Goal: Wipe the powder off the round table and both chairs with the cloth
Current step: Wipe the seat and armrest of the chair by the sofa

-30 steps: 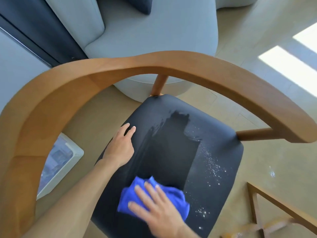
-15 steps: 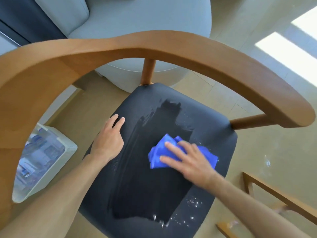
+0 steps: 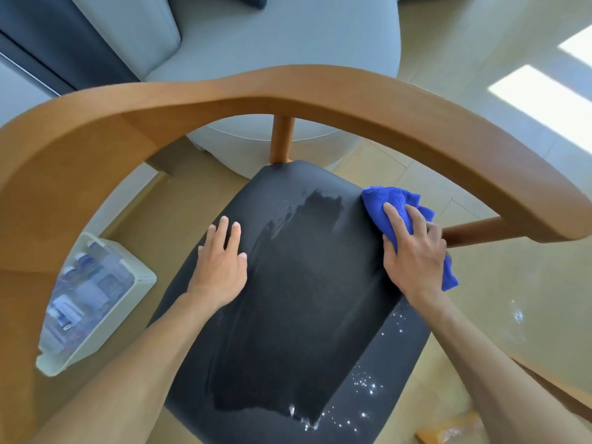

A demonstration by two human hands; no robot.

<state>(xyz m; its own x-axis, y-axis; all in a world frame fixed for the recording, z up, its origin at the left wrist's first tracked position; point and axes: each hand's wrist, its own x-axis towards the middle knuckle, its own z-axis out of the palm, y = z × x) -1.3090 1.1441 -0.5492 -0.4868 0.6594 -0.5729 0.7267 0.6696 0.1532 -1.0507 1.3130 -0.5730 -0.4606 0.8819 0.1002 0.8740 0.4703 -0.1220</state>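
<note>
Presently right hand [image 3: 416, 251] grips blue cloth [image 3: 389, 203] at chair seat [image 3: 298, 315] far edge; left hand [image 3: 221, 267] flat, fingers straight; powder [image 3: 365, 384] near front

Living room in a home

I'm looking at a grey sofa [image 3: 256, 43] sitting behind a wooden armchair [image 3: 320, 91], sunlight falling across the pale floor [image 3: 480, 59], and a white basket [image 3: 96, 302] of household bottles standing nearby.
</note>
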